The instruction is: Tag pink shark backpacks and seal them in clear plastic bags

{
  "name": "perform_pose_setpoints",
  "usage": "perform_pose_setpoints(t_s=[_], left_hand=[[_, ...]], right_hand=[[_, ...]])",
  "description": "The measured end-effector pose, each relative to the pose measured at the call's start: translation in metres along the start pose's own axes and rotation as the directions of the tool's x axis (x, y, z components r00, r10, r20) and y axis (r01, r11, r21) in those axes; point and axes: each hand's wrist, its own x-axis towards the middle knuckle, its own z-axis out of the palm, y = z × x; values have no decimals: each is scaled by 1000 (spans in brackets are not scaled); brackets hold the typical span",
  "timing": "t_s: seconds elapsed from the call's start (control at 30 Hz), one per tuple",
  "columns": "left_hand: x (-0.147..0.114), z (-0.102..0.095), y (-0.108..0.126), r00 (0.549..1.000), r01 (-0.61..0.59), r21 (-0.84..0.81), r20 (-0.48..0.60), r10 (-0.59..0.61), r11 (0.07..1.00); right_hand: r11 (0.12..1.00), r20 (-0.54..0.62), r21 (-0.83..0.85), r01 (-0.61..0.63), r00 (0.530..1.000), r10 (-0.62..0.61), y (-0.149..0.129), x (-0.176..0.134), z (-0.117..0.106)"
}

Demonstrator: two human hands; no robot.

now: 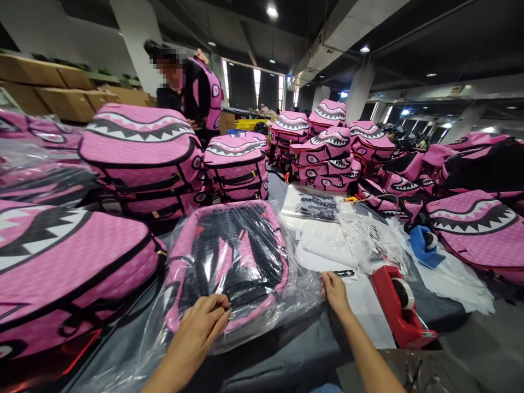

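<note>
A pink and black backpack lies with its strap side up inside a transparent plastic bag, right in front of me. My left hand rests at the bag's near edge, its fingers curled together on the plastic film. At the bag's right corner, my right hand pinches the film between thumb and fingers. The plastic spreads loosely around the backpack and wrinkles towards both hands. A black-and-white cutter or marker-like item lies just beyond my right hand, its kind unclear.
A red tape dispenser stands right of my right hand, with a blue tape dispenser behind it. White sheets and bags lie beyond. Pink shark-mouth backpacks are piled around. A person holds one at the back left, near cardboard boxes.
</note>
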Motion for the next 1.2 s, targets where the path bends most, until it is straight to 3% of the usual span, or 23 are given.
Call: perform_pose_setpoints(t_s=[0.1,0.13,0.23,0.3,0.37,0.47,0.6,0.73,0.87,0.97,1.07,1.13,1.2], left_hand=[[-1,-1,1,1000,11,-36,-23,-12,999],[-1,-1,2,999,17,-40,-27,-18,999],[-1,-4,0,1000,15,-31,10,-15,999],[0,-4,-5,999,1,-17,50,0,1000],[1,-4,-10,997,-12,-12,77,13,1000],[3,-3,-14,996,-21,-13,91,22,1000],[3,0,-13,998,-32,-18,47,33,999],[0,5,-12,999,-8,-12,-41,8,1000],[1,4,-12,1000,3,-21,-17,-4,1000],[2,1,-10,1000,-1,-21,-1,1,1000],[3,0,-9,1000,-3,-17,-6,2,1000],[2,1,-9,1000,6,-22,-10,-6,1000],[1,1,-7,1000,17,-30,0,-17,999]], right_hand=[[996,-107,-91,0,994,-10,3,-13,-72],[980,-179,-198,3,983,-39,6,-19,-103],[832,-376,-532,-160,925,-63,20,-39,-192],[750,-425,-587,-306,904,37,33,-50,-233],[761,-403,-503,-410,890,214,44,-59,-253],[818,-325,-281,-501,852,410,56,-66,-255],[835,-335,-102,-541,809,483,59,-68,-246],[840,-394,-131,-526,805,442,48,-64,-243],[853,-472,-296,-429,843,259,33,-79,-249],[865,-490,-162,-474,800,347,37,-110,-252],[834,-325,299,-464,772,546,53,-139,-232],[736,-153,551,-393,820,552,60,-147,-200],[663,-8,651,-369,871,492,54,-143,-156]])
